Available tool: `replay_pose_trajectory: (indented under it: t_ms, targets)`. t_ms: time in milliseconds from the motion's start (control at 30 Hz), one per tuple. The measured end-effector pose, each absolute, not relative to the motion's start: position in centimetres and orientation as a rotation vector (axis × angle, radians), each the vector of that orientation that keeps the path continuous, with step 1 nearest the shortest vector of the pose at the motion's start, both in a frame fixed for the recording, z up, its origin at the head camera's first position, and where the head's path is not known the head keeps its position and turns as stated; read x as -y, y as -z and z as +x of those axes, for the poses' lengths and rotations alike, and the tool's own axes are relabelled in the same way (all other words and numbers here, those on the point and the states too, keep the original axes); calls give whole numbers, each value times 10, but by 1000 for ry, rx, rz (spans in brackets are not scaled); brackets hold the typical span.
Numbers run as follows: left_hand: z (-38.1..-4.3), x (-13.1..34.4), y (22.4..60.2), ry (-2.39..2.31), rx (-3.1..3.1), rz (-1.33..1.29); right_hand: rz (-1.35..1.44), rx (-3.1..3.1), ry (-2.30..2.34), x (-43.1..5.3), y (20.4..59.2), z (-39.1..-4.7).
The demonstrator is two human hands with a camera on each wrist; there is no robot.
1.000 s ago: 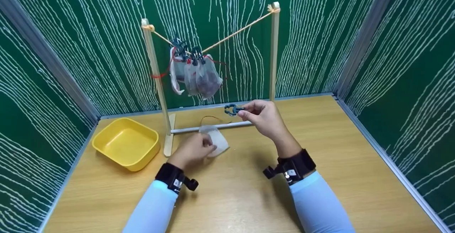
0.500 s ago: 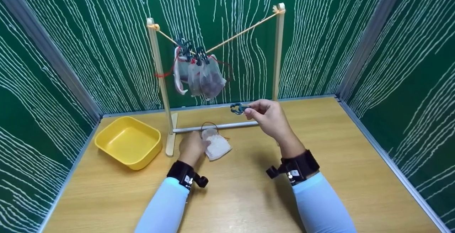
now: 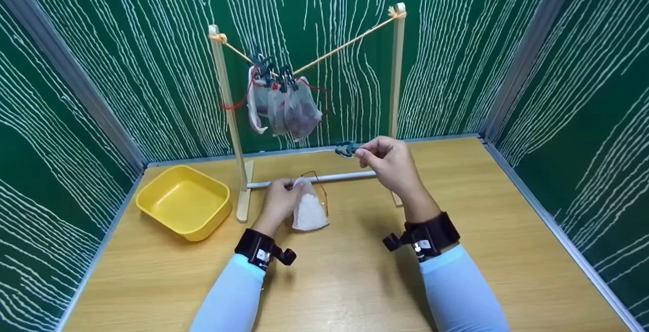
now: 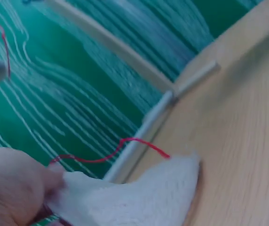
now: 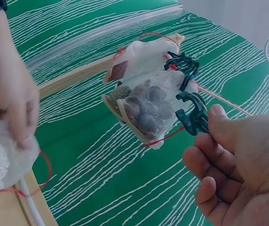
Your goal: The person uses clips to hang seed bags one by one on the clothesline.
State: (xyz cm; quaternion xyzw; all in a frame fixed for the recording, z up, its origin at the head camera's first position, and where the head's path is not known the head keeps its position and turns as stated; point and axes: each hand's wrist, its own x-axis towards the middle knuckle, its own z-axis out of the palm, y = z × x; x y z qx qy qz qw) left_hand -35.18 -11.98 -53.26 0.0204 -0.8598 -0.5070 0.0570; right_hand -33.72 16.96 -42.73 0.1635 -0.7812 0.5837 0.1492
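Observation:
My left hand (image 3: 280, 199) pinches the top of a small translucent drawstring bag (image 3: 310, 213) filled with white grains. Its bottom is close over the table, and a red drawstring (image 4: 90, 160) loops off it. In my right hand (image 3: 398, 167) a dark green clothespin (image 5: 194, 112) is held between thumb and forefinger, with its prongs pointing left in the head view. Behind the hands, several similar bags (image 3: 303, 111) hang from a sagging cord (image 3: 350, 43), held by dark green clothespins (image 5: 184, 66). One of the hanging bags shows dark rounded lumps inside.
Two wooden posts (image 3: 397, 78) carry the cord, joined low down by a white rod (image 3: 345, 176). A yellow plastic basin (image 3: 182, 203) stands at the left on the wooden table (image 3: 345, 281). Green walls with white streaks enclose the back and sides.
My left hand has shifted its hold to the bag's top and raised it, so the bag now stands more upright. My right hand has moved slightly right with the clothespin.

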Motion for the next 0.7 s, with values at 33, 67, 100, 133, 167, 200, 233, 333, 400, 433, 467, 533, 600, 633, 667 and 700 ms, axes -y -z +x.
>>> replay_pose_trajectory:
  t_ms: [33, 67, 100, 133, 167, 200, 233, 333, 400, 433, 467, 533, 600, 633, 667, 700]
  targets:
    - [-344, 116, 521, 1552, 2592, 68, 465, 2245, -1679, -170, 427, -337]
    - [-340, 113, 514, 1542, 2580, 59, 460, 2245, -1679, -171, 427, -337]
    - [-335, 110, 506, 1529, 2571, 43, 454, 2247, -1679, -172, 426, -337]
    - [-331, 108, 498, 1503, 2566, 12, 447, 2253, -1676, -172, 426, -337]
    - [-327, 106, 490, 1481, 2561, -21, 439, 2259, -1675, -173, 426, -336]
    - [-323, 104, 482, 1456, 2557, -61, 432, 2267, -1673, -173, 425, -336]
    - [-321, 102, 474, 1425, 2547, -105, 427, 2273, -1674, -173, 425, -336]
    - [-317, 97, 448, 1314, 2509, -216, 425, 2288, -1671, -174, 423, -337]
    - [-318, 94, 429, 1254, 2464, -260, 430, 2284, -1669, -176, 422, -338]
    - [-319, 92, 419, 1233, 2433, -283, 430, 2280, -1665, -176, 421, -338]
    - [-321, 91, 409, 1221, 2403, -305, 428, 2281, -1654, -177, 420, -338]
    - [-325, 87, 390, 1224, 2332, -336, 421, 2274, -1641, -179, 416, -340]
    - [-329, 85, 373, 1235, 2272, -352, 419, 2267, -1612, -180, 409, -342]
    - [-332, 83, 366, 1236, 2245, -359, 426, 2255, -1589, -179, 404, -344]
    - [-335, 82, 359, 1237, 2225, -361, 435, 2248, -1566, -179, 397, -346]
    - [-337, 81, 353, 1230, 2211, -358, 447, 2241, -1540, -178, 388, -348]
